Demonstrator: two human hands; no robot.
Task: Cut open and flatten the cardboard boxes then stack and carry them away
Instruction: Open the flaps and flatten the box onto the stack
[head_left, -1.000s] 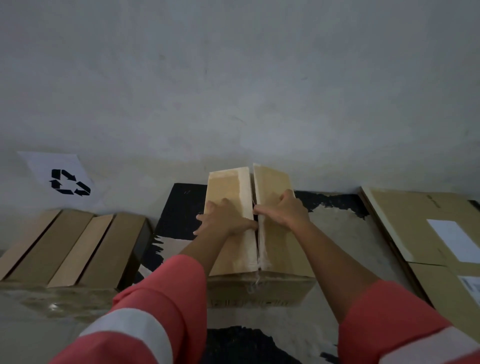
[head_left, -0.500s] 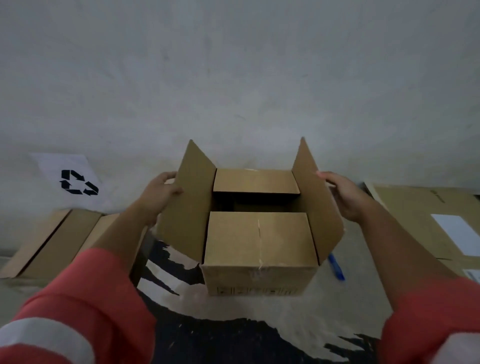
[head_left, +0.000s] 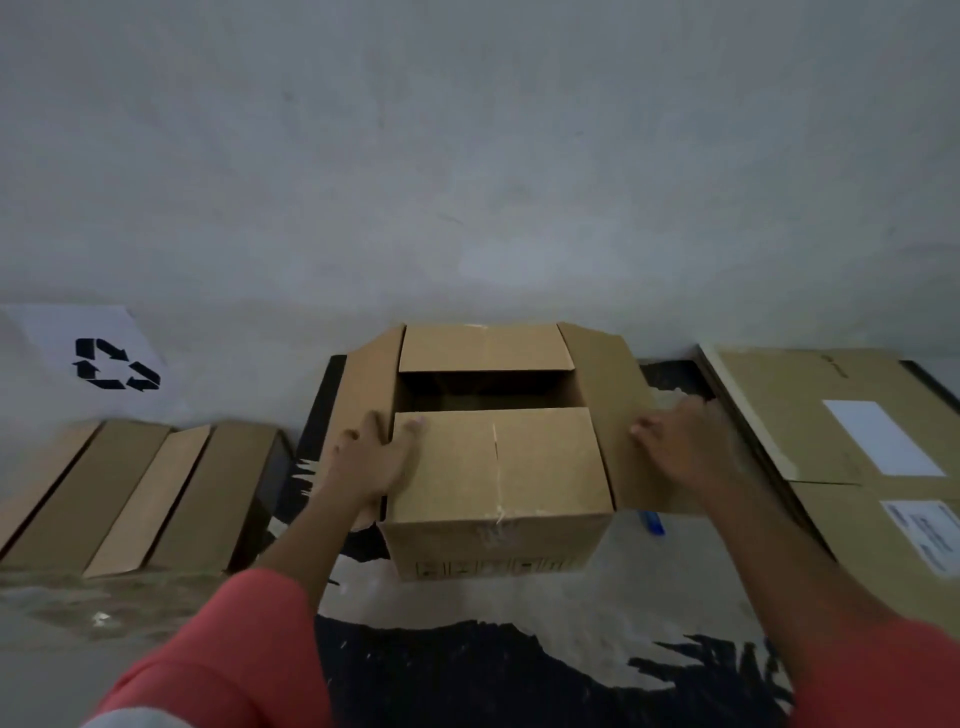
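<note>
Cardboard box (head_left: 498, 467) is seated on counter (head_left: 519, 613). Left hand (head_left: 371, 460) is laid open-fingered on box's left flap (head_left: 363, 384); right hand (head_left: 680, 447) is spread flat on box's right flap (head_left: 608, 384), both splayed outward.

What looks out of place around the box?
A small blue thing lies on the floor, partly under the right flap of the box; flattening could bury it. Torn tape frays its front edge.

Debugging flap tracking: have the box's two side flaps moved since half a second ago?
Yes. The left flap and right flap swung outward and down from upright, while the box body stayed put.
</note>
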